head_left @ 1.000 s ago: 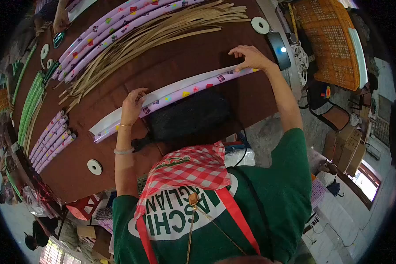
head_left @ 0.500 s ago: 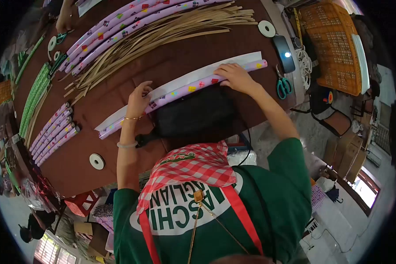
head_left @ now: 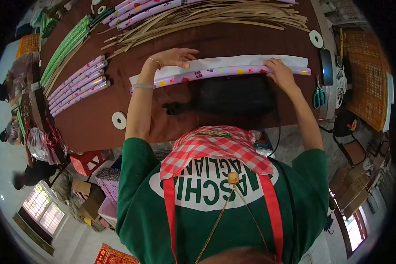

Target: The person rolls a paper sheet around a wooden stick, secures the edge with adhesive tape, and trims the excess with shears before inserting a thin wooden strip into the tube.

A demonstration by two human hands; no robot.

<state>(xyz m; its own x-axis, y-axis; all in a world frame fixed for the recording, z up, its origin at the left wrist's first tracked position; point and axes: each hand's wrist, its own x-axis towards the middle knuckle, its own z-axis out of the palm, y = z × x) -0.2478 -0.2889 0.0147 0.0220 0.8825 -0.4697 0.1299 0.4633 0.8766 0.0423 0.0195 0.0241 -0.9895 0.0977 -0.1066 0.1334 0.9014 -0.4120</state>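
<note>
A long purple patterned roll (head_left: 207, 73) lies across the brown table, with a strip of its white paper (head_left: 233, 61) unrolled along the far side. My left hand (head_left: 174, 58) is over the left part of this paper, fingers apart and holding nothing. Near the roll's right end, my right hand (head_left: 280, 75) curls its fingers over the tube, thumb on the near side. A black bag (head_left: 233, 94) sits just in front of the roll.
Finished purple rolls (head_left: 79, 86) and green rolls (head_left: 66, 50) lie at the left. Brown strips (head_left: 207, 22) spread along the far side. White tape reels (head_left: 119, 120), teal scissors (head_left: 319, 96) and a black device (head_left: 326, 66) are on the table.
The view has shifted, so the table contents appear farther right. My left hand has come off the roll and opened out over the white paper. My right hand remains on the roll.
</note>
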